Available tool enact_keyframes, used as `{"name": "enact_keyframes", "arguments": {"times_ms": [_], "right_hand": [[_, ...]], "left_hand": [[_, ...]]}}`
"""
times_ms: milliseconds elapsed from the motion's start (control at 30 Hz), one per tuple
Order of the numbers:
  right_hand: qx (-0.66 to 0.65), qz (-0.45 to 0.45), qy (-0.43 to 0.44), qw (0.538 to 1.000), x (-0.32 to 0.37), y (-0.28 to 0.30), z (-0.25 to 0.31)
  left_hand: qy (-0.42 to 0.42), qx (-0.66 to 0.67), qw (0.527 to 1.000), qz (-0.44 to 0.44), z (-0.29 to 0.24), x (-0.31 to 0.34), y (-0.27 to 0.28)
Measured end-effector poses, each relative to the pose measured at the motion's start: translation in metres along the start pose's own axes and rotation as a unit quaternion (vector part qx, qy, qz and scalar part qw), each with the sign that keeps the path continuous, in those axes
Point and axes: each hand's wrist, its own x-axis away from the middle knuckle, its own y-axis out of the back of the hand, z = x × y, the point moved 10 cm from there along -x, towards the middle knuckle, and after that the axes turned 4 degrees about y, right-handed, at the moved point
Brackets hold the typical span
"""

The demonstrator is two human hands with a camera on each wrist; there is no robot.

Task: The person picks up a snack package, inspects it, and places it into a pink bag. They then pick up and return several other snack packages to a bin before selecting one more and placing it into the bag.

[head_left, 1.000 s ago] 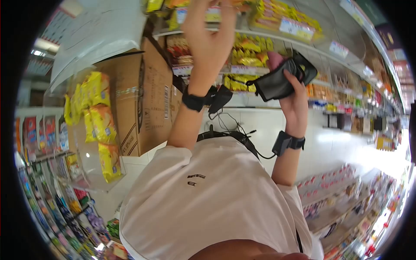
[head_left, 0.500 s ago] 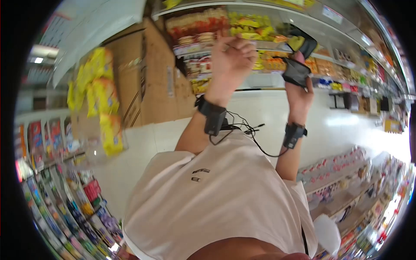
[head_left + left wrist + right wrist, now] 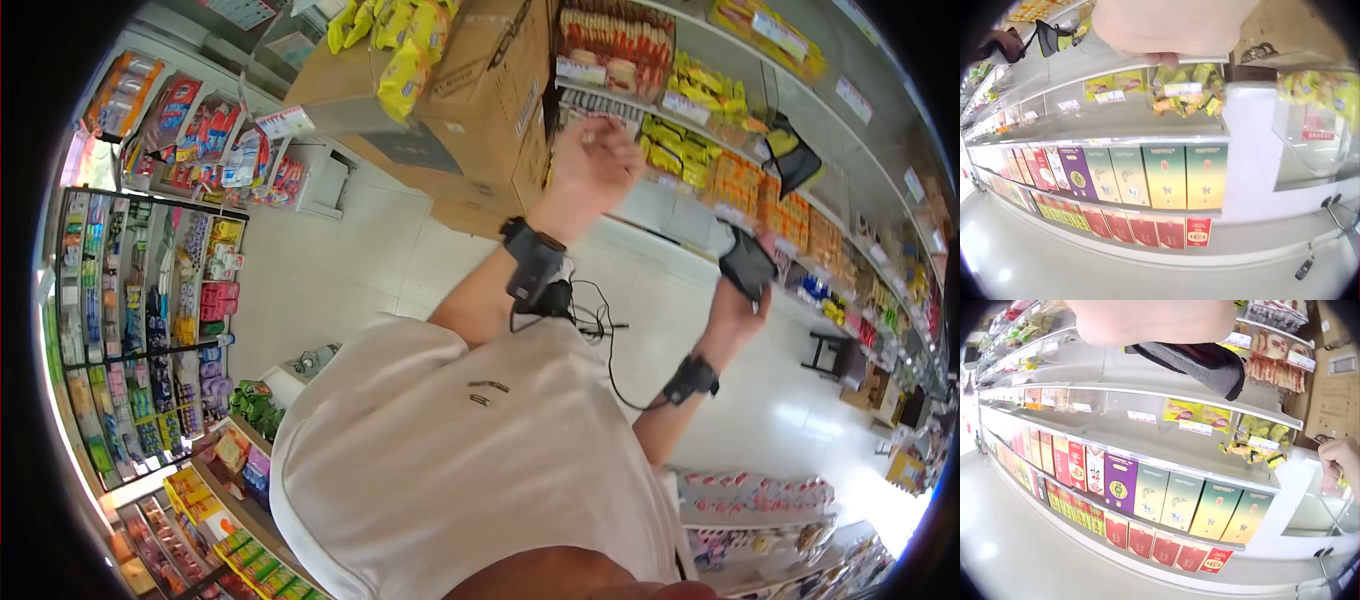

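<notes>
My right hand (image 3: 738, 310) grips a black fabric pouch (image 3: 748, 262) in front of the shelving. Its dark grey edge (image 3: 1213, 365) shows below the hand in the right wrist view. Beyond that hand, a second black piece (image 3: 795, 160) hangs before the snack shelves; its yellow-green part (image 3: 1082, 31) shows in the left wrist view. Whether the two black pieces are joined I cannot tell. My left hand (image 3: 598, 165) is raised near the cardboard boxes, its fingers loosely curled around nothing. It also appears at the right edge of the right wrist view.
Shelves carry yellow snack packs (image 3: 680, 150) and orange packs (image 3: 785, 215). Brown cardboard boxes (image 3: 480, 130) stand left of them. Lower shelves hold tall gift boxes (image 3: 1163, 177). Another rack (image 3: 150, 320) stands at far left, and cables (image 3: 600, 320) hang between my arms.
The head view has swung, bringing the boxes and shelves rightward. My left hand has come down from the upper snack shelf, fingers now loosely curled. My right hand is lower, still gripping the pouch.
</notes>
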Motion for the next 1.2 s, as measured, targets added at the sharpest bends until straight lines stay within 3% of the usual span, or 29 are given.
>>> {"name": "enact_keyframes", "arguments": {"times_ms": [33, 100, 167, 333, 367, 400, 433, 467, 500, 567, 600, 700, 733, 833, 867, 967, 1100, 1133, 1200], "right_hand": [[0.022, -0.048, -0.003, 0.999, -0.002, 0.016, -0.006], [-0.094, -0.002, -0.070, 0.993, 0.001, -0.005, -0.046], [-0.084, -0.026, -0.086, 0.992, 0.004, -0.012, -0.074], [-0.045, 0.016, -0.124, 0.991, 0.017, -0.028, -0.120], [-0.008, 0.064, -0.145, 0.987, 0.018, -0.036, -0.129], [0.034, 0.017, -0.103, 0.994, 0.016, -0.032, -0.134], [0.069, 0.027, -0.096, 0.993, 0.015, -0.034, -0.141], [0.090, -0.017, -0.082, 0.992, 0.013, -0.025, -0.144], [0.102, 0.069, -0.095, 0.988, 0.015, -0.036, -0.157], [0.100, 0.102, -0.070, 0.987, 0.017, -0.051, -0.183], [0.097, 0.102, -0.074, 0.987, 0.015, -0.052, -0.199], [0.133, 0.032, -0.041, 0.990, 0.011, -0.042, -0.236], [0.153, -0.005, -0.020, 0.988, 0.012, -0.038, -0.243], [0.159, 0.022, -0.028, 0.987, 0.014, -0.043, -0.269], [0.143, 0.093, -0.057, 0.984, 0.019, -0.059, -0.283], [0.179, 0.048, -0.013, 0.983, 0.019, -0.060, -0.283], [0.240, 0.093, 0.002, 0.966, 0.020, -0.079, -0.285], [0.230, 0.089, 0.021, 0.969, 0.019, -0.081, -0.280], [0.212, 0.087, 0.044, 0.972, 0.019, -0.087, -0.274]], "left_hand": [[-0.003, -0.003, 1.000, 0.018, 0.001, 0.014, -0.007], [-0.011, -0.009, 0.999, 0.046, -0.006, 0.048, -0.038], [-0.031, -0.025, 0.998, 0.055, -0.016, 0.078, -0.063], [0.004, -0.031, 0.985, 0.171, -0.020, 0.154, -0.150], [-0.020, -0.111, 0.977, 0.178, -0.030, 0.168, -0.165], [-0.054, -0.192, 0.962, 0.184, -0.042, 0.183, -0.181], [-0.094, -0.270, 0.941, 0.182, -0.059, 0.197, -0.193], [-0.173, -0.371, 0.890, 0.202, -0.081, 0.214, -0.210], [-0.268, -0.481, 0.818, 0.166, -0.107, 0.234, -0.223], [-0.421, -0.654, 0.625, 0.069, -0.147, 0.271, -0.254], [-0.495, -0.711, 0.498, 0.029, -0.169, 0.284, -0.267], [-0.541, -0.783, 0.302, -0.053, -0.218, 0.290, -0.296], [-0.531, -0.788, 0.303, -0.067, -0.234, 0.282, -0.297], [-0.500, -0.844, 0.182, -0.068, -0.250, 0.246, -0.283], [-0.459, -0.869, 0.173, -0.065, -0.255, 0.229, -0.269], [-0.377, -0.919, 0.089, -0.077, -0.256, 0.192, -0.237], [-0.335, -0.924, 0.172, -0.070, -0.255, 0.171, -0.214], [-0.284, -0.931, 0.213, -0.080, -0.256, 0.165, -0.208], [-0.257, -0.939, 0.212, -0.083, -0.257, 0.159, -0.204]]}}
